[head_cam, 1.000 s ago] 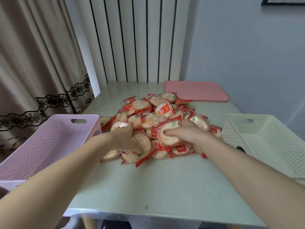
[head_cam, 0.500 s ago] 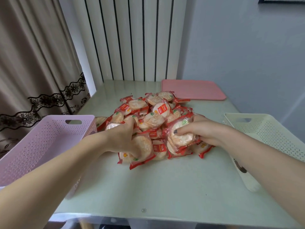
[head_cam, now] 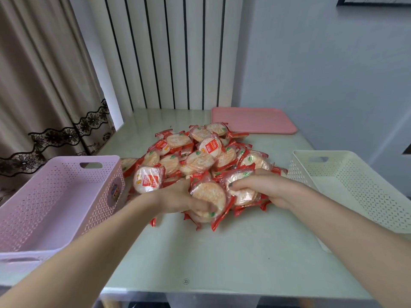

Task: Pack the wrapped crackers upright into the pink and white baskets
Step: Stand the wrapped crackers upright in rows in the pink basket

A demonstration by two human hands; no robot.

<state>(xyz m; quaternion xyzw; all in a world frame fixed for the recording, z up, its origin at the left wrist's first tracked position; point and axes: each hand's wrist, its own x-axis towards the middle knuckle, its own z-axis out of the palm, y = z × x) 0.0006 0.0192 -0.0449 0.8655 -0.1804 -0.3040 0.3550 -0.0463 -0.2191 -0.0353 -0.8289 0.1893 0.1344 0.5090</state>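
Observation:
A heap of wrapped round crackers (head_cam: 200,158) in red-edged clear packets lies in the middle of the table. My left hand (head_cam: 178,200) grips a few packets at the heap's near edge, one cracker (head_cam: 210,193) facing up under my thumb. My right hand (head_cam: 266,187) grips a small stack of packets (head_cam: 241,185) just to the right of it. The pink basket (head_cam: 55,196) stands at the left and holds nothing. The white basket (head_cam: 355,185) stands at the right, also with nothing inside.
A pink tray (head_cam: 253,121) lies flat at the table's far right, behind the heap. The pale green table (head_cam: 211,258) has its front edge close to me. A curtain hangs at the left and a striped wall panel stands behind.
Both hands have gathered packets and drawn them together at the heap's near edge. The right hand moved left toward the left hand. The camera view shifted slightly.

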